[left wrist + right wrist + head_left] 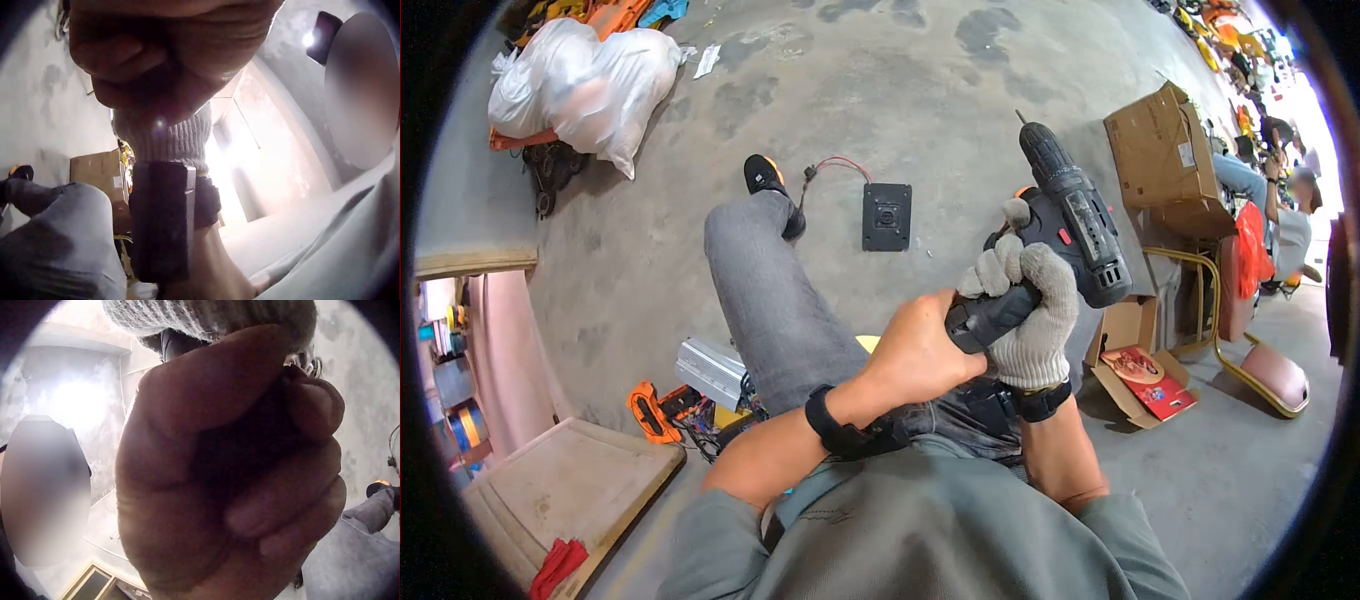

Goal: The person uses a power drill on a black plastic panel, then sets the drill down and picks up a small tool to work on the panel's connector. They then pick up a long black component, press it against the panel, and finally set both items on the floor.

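Observation:
A black cordless drill (1080, 215) is tilted above the right thigh, its bit toward the upper left. My gloved right hand (1035, 310) grips its handle. The bare left hand (920, 345) curls round the dark base (990, 318) at the handle's lower end, touching or close beside the glove. In the left wrist view the left hand (169, 56) is above the right glove's ribbed cuff (165, 140). In the right wrist view the curled bare fingers of the left hand (237, 469) hide most of the drill, with the right glove (219, 319) above.
On the floor ahead lies a black square plate (887, 217) with a red wire. Cardboard boxes (1160, 150) and a gold-framed chair (1260, 370) stand right; white sacks (590, 90) lie upper left. An orange tool (655, 412) and a silver metal case (712, 372) are beside the left leg.

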### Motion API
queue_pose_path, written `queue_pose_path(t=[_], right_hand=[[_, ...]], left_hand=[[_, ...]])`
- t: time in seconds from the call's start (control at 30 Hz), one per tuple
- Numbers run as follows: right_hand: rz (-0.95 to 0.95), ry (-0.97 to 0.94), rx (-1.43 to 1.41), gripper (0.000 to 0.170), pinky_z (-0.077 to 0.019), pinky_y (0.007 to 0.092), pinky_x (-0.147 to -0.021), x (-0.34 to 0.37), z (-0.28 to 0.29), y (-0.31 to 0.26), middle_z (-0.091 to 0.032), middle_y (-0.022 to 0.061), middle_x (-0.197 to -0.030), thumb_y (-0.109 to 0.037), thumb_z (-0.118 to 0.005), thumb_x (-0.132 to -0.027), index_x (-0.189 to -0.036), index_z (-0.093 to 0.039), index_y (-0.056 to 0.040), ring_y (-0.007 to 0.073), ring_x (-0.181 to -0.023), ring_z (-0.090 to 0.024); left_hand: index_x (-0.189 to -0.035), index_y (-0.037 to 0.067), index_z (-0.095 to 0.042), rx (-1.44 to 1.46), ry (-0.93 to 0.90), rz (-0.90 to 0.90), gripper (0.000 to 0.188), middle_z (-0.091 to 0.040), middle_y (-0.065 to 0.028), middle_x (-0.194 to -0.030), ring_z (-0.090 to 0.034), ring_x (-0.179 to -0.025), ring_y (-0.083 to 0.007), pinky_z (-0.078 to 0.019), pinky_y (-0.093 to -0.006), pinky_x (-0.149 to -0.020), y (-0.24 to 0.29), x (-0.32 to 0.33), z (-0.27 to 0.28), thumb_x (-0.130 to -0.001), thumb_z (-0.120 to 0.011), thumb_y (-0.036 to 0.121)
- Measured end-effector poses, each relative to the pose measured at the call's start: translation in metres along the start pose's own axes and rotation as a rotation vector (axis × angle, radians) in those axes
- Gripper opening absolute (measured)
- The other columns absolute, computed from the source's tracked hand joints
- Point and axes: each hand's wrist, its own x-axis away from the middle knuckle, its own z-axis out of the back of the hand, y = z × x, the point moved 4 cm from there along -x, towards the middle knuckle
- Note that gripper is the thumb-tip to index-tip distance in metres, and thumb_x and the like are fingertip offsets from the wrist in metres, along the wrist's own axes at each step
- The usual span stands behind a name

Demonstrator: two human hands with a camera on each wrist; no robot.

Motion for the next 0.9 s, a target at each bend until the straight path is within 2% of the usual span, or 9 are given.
queue_pose_path(t=[0.17,0.33,0.37,0.4,0.47,0.57,0.7,0.77,0.9], right_hand=[[0.042,0.001,0.131,0.029,-0.0487,0.0397,-0.074,0.003,-0.001,-0.001,-0.049,0.0073,-0.073,-0.024,-0.054,-0.096,-0.076,-0.047,-0.0044,0.0230,-0.071,-0.053],[-0.008,-0.019,-0.031,0.026,-0.0459,0.0389,-0.070,0.002,0.002,0.007,-0.041,0.0040,-0.071,-0.019,-0.055,-0.092,-0.072,-0.044,-0.0069,0.0206,-0.067,-0.046],[-0.001,-0.037,0.034,0.015,-0.0466,0.0386,-0.070,0.004,-0.003,0.006,-0.041,0.0033,-0.071,-0.018,-0.056,-0.091,-0.086,-0.053,-0.0036,0.0191,-0.068,-0.047],[0.012,-0.007,0.000,0.030,-0.0473,0.0379,-0.070,0.005,-0.005,0.007,-0.042,0.0026,-0.072,-0.015,-0.056,-0.090,-0.116,-0.052,0.0002,0.0173,-0.069,-0.048],[-0.016,-0.030,-0.005,0.052,-0.0478,0.0376,-0.069,0.004,0.003,0.010,-0.043,0.0019,-0.072,-0.012,-0.057,-0.089,-0.137,-0.040,0.0005,0.0165,-0.067,-0.048],[-0.063,0.025,0.039,0.047,-0.0498,0.0391,-0.068,0.007,0.003,0.013,-0.045,0.0031,-0.071,-0.008,-0.056,-0.088,-0.132,-0.041,0.0016,0.0186,-0.063,-0.049],[-0.141,0.050,0.088,0.046,-0.0549,0.0425,-0.071,0.012,0.004,0.016,-0.054,0.0094,-0.069,-0.004,-0.056,-0.087,-0.128,-0.041,0.0070,0.0247,-0.065,-0.059],[-0.158,0.048,0.151,0.047,-0.0548,0.0429,-0.071,0.014,0.006,0.016,-0.054,0.0098,-0.070,-0.003,-0.057,-0.085,-0.129,-0.041,0.0069,0.0257,-0.066,-0.060],[-0.180,0.045,0.063,0.051,-0.0547,0.0436,-0.070,0.017,0.006,0.026,-0.055,0.0093,-0.071,-0.002,-0.059,-0.083,-0.130,-0.041,0.0057,0.0255,-0.064,-0.060]], left_hand=[[-0.103,-0.006,-0.067,0.103,-0.032,-0.004,0.043,-0.072,-0.0156,-0.087,-0.067,-0.084,-0.0164,-0.0530,-0.0346,-0.080,0.005,0.002,-0.003,-0.069,-0.079,0.018],[-0.105,-0.006,-0.067,0.011,-0.127,0.049,0.048,-0.072,-0.0161,-0.092,-0.068,-0.088,-0.0193,-0.0529,-0.0346,-0.082,-0.005,0.001,0.000,-0.069,-0.082,0.021],[-0.106,-0.006,-0.066,0.079,-0.126,0.024,0.049,-0.072,-0.0153,-0.094,-0.068,-0.089,-0.0197,-0.0525,-0.0341,-0.084,-0.012,0.001,-0.003,-0.068,-0.083,0.022],[-0.107,-0.006,-0.066,0.081,-0.152,0.046,0.050,-0.073,-0.0142,-0.095,-0.067,-0.091,-0.0198,-0.0520,-0.0334,-0.085,-0.017,0.001,-0.006,-0.069,-0.083,0.022],[-0.111,-0.006,-0.065,0.086,-0.177,0.047,0.053,-0.072,-0.0143,-0.099,-0.066,-0.095,-0.0198,-0.0511,-0.0336,-0.089,-0.020,0.002,-0.008,-0.071,-0.084,0.023],[-0.120,-0.004,-0.062,0.215,-0.134,-0.082,0.060,-0.071,-0.0154,-0.112,-0.064,-0.105,-0.0215,-0.0483,-0.0355,-0.097,-0.033,0.006,-0.015,-0.076,-0.085,0.029],[-0.122,-0.005,-0.059,0.260,-0.151,-0.139,0.062,-0.070,-0.0184,-0.111,-0.067,-0.104,-0.0281,-0.0500,-0.0371,-0.095,-0.036,0.009,-0.012,-0.075,-0.084,0.028],[-0.123,-0.005,-0.058,0.247,-0.406,0.057,0.063,-0.070,-0.0167,-0.110,-0.066,-0.103,-0.0257,-0.0493,-0.0361,-0.095,-0.030,0.012,-0.011,-0.076,-0.083,0.028],[-0.124,-0.005,-0.058,0.252,-0.232,-0.045,0.063,-0.069,-0.0139,-0.112,-0.064,-0.104,-0.0222,-0.0486,-0.0350,-0.095,-0.044,0.017,-0.015,-0.076,-0.083,0.028]])
